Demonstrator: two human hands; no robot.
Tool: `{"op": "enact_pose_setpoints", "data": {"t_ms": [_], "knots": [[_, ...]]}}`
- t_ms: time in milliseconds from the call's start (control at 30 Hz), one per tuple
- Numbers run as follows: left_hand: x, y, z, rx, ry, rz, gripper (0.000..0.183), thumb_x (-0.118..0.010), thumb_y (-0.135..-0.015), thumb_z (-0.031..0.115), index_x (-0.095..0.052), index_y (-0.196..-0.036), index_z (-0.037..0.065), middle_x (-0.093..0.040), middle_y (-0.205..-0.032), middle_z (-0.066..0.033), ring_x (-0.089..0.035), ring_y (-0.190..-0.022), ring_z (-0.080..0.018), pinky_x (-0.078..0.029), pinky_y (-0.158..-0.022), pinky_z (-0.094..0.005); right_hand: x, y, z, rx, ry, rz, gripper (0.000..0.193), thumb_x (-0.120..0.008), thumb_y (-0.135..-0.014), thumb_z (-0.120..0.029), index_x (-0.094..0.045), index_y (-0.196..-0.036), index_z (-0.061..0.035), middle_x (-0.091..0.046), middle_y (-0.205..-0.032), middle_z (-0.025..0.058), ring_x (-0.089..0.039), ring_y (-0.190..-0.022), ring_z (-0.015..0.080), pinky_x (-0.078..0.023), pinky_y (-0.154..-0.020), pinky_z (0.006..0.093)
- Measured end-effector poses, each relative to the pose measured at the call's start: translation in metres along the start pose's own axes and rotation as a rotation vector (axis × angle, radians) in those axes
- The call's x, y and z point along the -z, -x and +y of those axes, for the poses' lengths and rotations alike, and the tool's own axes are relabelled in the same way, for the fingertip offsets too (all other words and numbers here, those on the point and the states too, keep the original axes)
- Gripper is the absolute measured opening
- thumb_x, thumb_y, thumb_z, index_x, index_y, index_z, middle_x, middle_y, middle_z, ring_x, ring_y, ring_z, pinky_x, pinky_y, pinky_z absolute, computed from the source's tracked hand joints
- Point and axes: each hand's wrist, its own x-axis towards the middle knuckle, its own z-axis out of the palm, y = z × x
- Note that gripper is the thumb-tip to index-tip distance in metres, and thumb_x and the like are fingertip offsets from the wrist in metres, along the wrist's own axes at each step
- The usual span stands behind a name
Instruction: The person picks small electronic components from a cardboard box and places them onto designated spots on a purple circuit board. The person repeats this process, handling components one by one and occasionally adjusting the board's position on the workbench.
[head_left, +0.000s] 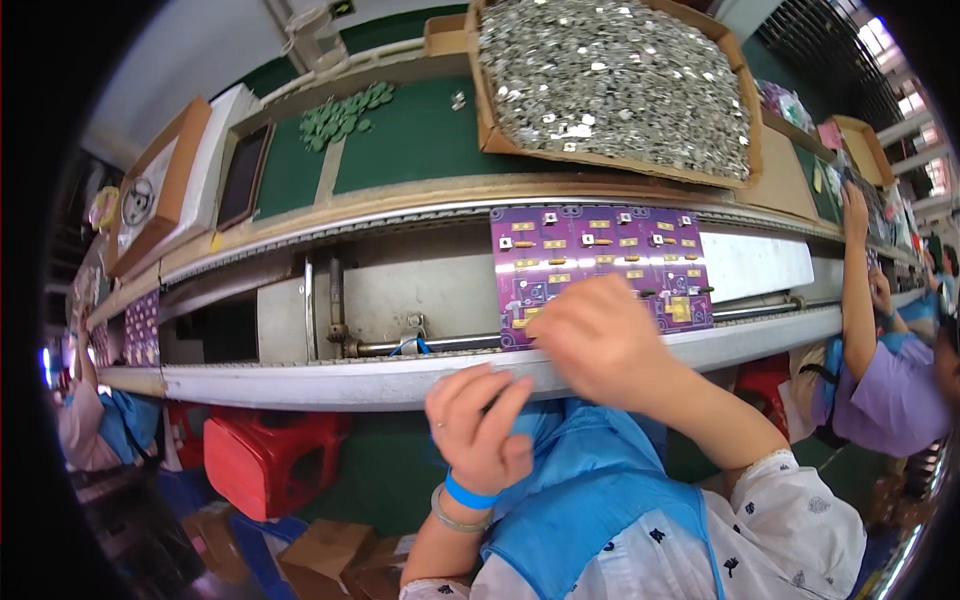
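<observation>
A purple circuit board point(560, 285) with several small parts fitted on it lies across the conveyor rails in front of me. My right hand point(605, 335) is over its lower left part, slightly blurred, with the fingers drawn together near the board's surface. Whatever the fingertips may hold is too small or hidden to tell. My left hand point(477, 425) is just in front of the near rail, lower left of the board. Its fingers curl loosely toward the palm, and what may lie inside them is out of sight. A blue band circles the left wrist.
Beyond the conveyor stands a cardboard box point(755, 130) heaped with small metal pieces. Green discs point(345, 118) lie on a green bench left of it. The near metal rail point(300, 388) runs crosswise. A red stool point(250, 465) stands below left; a co-worker's arm point(856, 280) reaches in at right.
</observation>
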Motion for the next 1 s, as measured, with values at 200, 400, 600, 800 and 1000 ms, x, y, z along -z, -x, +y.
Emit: {"op": "enact_pose_setpoints", "data": {"t_ms": [200, 400, 600, 800, 1000], "knots": [[0.013, 0.011, 0.006, 0.053, -0.063, 0.077, 0.056, -0.028, -0.11, 0.039, -0.068, -0.108, 0.001, -0.057, -0.111, -0.0151, -0.056, -0.108, -0.0342, -0.045, -0.096, -0.0477, -0.035, -0.017, -0.018, 0.068, -0.031, -0.129, 0.028, -0.073, -0.08, -0.036, -0.067, -0.087, -0.0094, -0.065, -0.091, 0.0034, -0.059, -0.1, 0.0206, -0.041, -0.085, 0.0413], [0.0, 0.021, 0.012, 0.047, -0.002, 0.0, 0.053, -0.031, -0.108, 0.038, -0.068, -0.105, 0.0, -0.057, -0.111, -0.0158, -0.055, -0.107, -0.0349, -0.044, -0.096, -0.0491, -0.026, 0.013, 0.0, 0.011, 0.112, -0.044, 0.04, -0.066, -0.087, -0.05, -0.066, -0.078, -0.0111, -0.061, -0.076, 0.0013, -0.057, -0.09, 0.0195, -0.038, -0.082, 0.0416], [-0.021, 0.016, 0.021, -0.022, 0.061, -0.052, 0.052, -0.033, -0.108, 0.038, -0.067, -0.105, -0.001, -0.057, -0.111, -0.0161, -0.055, -0.107, -0.0345, -0.044, -0.096, -0.0494, 0.029, 0.07, 0.038, -0.188, 0.227, -0.021, 0.04, -0.066, -0.088, -0.05, -0.065, -0.075, -0.0119, -0.059, -0.072, 0.0004, -0.057, -0.086, 0.0181, -0.037, -0.083, 0.0425], [-0.038, 0.009, 0.038, -0.024, 0.115, -0.131, 0.052, -0.033, -0.109, 0.037, -0.066, -0.103, -0.002, -0.057, -0.11, -0.0171, -0.054, -0.106, -0.0344, -0.042, -0.099, -0.0502, 0.08, 0.135, 0.079, -0.428, 0.373, 0.062, 0.043, -0.065, -0.091, -0.047, -0.07, -0.072, -0.0087, -0.066, -0.073, 0.0062, -0.061, -0.083, 0.0224, -0.036, -0.083, 0.0444], [-0.061, 0.0, 0.056, -0.07, 0.107, -0.193, 0.05, -0.033, -0.108, 0.035, -0.067, -0.1, -0.001, -0.058, -0.106, -0.017, -0.055, -0.105, -0.0351, -0.042, -0.098, -0.0492, 0.127, 0.194, 0.129, -0.678, 0.518, 0.049, 0.042, -0.061, -0.094, -0.045, -0.072, -0.072, -0.01, -0.068, -0.075, 0.0057, -0.061, -0.085, 0.0222, -0.035, -0.084, 0.045]]}}
